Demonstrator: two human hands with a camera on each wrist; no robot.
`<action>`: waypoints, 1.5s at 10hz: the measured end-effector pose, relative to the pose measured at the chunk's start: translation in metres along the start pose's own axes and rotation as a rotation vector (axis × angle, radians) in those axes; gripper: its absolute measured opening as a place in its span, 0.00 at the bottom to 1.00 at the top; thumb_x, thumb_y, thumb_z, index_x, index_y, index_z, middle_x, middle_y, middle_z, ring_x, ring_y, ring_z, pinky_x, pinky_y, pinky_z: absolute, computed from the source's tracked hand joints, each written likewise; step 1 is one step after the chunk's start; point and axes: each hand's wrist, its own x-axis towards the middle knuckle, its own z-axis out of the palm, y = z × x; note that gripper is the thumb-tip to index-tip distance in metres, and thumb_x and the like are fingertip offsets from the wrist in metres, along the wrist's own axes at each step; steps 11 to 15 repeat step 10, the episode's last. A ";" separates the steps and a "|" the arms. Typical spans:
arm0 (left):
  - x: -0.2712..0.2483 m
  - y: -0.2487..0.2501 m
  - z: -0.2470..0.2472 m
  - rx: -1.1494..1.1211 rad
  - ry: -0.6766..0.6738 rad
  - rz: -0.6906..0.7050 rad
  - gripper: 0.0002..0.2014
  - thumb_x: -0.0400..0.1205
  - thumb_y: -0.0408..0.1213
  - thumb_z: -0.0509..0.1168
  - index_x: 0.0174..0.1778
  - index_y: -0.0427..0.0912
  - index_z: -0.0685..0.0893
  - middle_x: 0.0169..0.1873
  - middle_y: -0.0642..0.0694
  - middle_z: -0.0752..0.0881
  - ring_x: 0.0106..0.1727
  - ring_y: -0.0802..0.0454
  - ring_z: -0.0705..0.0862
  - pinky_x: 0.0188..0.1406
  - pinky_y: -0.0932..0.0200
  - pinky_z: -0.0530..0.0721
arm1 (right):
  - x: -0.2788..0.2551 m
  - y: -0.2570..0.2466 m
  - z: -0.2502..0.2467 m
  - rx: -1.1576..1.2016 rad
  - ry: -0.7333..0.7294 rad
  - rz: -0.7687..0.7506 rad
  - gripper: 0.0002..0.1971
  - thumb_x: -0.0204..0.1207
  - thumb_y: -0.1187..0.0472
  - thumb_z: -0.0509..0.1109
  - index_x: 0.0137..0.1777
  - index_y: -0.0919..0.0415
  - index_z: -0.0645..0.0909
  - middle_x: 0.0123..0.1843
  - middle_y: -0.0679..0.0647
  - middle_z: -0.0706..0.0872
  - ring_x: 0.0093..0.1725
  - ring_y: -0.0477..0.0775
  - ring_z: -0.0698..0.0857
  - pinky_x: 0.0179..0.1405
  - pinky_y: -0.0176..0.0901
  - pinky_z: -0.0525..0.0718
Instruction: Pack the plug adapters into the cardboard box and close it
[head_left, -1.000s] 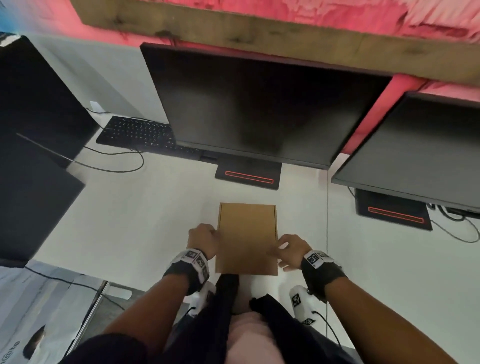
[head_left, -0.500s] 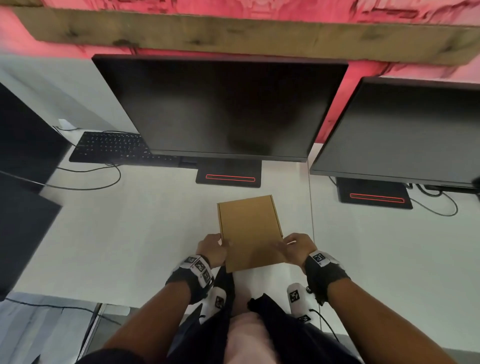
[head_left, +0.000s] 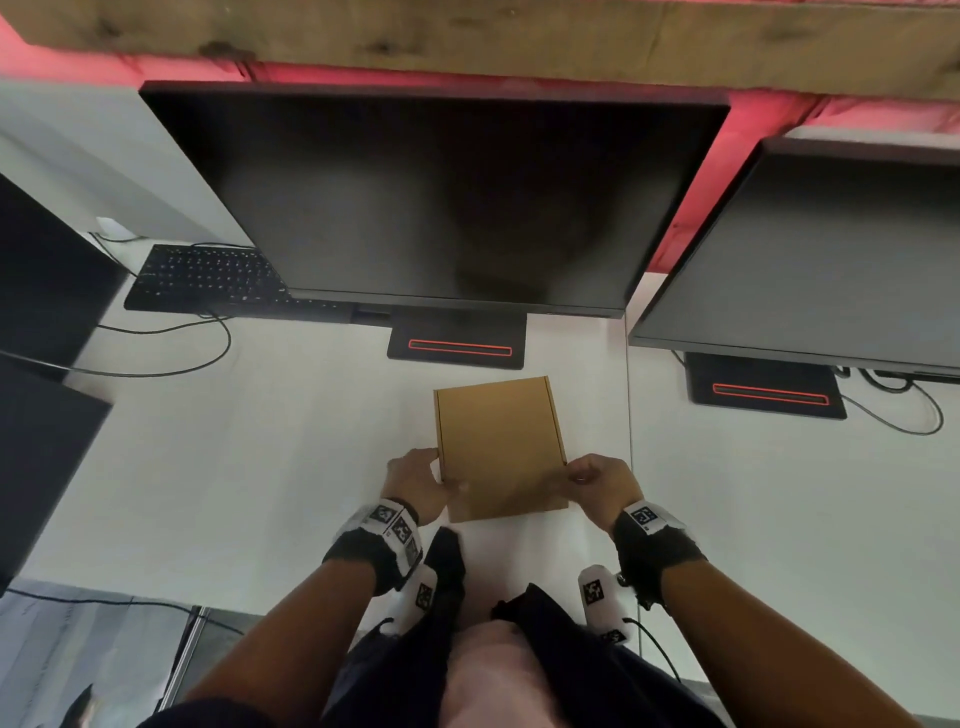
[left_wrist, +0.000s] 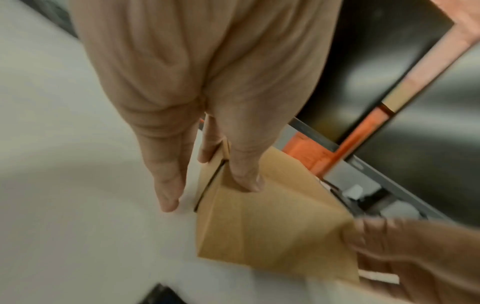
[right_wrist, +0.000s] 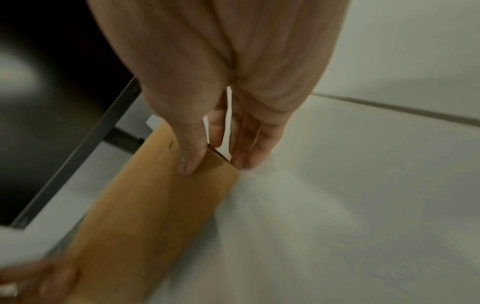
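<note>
A flat brown cardboard box (head_left: 498, 441) with its lid down lies on the white desk (head_left: 260, 467), just in front of me. My left hand (head_left: 421, 480) holds its near left edge: in the left wrist view the thumb (left_wrist: 246, 181) lies on the lid of the box (left_wrist: 259, 226) and fingers (left_wrist: 210, 152) curl against its side. My right hand (head_left: 597, 478) grips the near right edge the same way, thumb (right_wrist: 192, 160) on top of the box (right_wrist: 155, 205) and fingers (right_wrist: 246, 148) down its side. No plug adapters are in sight.
A large dark monitor (head_left: 441, 208) on a black stand (head_left: 457, 345) is right behind the box. A second monitor (head_left: 831, 260) stands at the right, a black keyboard (head_left: 208, 278) with cables (head_left: 182, 364) at the back left, a dark screen (head_left: 41, 312) far left.
The box has turned a little, its far end swinging left. My right hand went from lying on the lid to gripping the right edge. The head view has shifted.
</note>
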 end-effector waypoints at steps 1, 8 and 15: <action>0.005 0.011 -0.006 0.206 0.061 0.108 0.48 0.74 0.49 0.76 0.85 0.55 0.54 0.66 0.38 0.80 0.64 0.39 0.82 0.60 0.43 0.84 | 0.008 -0.007 0.003 -0.170 0.085 -0.136 0.29 0.63 0.54 0.87 0.62 0.51 0.79 0.62 0.53 0.81 0.52 0.54 0.86 0.44 0.42 0.84; 0.053 0.043 -0.030 0.885 0.113 0.521 0.40 0.63 0.52 0.78 0.69 0.47 0.69 0.79 0.39 0.65 0.79 0.35 0.63 0.74 0.32 0.68 | 0.048 -0.072 0.027 -1.139 0.036 -0.544 0.41 0.62 0.43 0.81 0.73 0.53 0.70 0.81 0.59 0.68 0.82 0.65 0.63 0.80 0.67 0.64; 0.047 0.051 -0.055 0.877 0.010 0.549 0.42 0.65 0.58 0.75 0.74 0.52 0.67 0.81 0.45 0.63 0.81 0.40 0.61 0.77 0.33 0.62 | 0.030 -0.105 0.038 -1.048 0.064 -0.485 0.47 0.61 0.36 0.76 0.79 0.48 0.62 0.81 0.56 0.67 0.82 0.62 0.63 0.82 0.68 0.56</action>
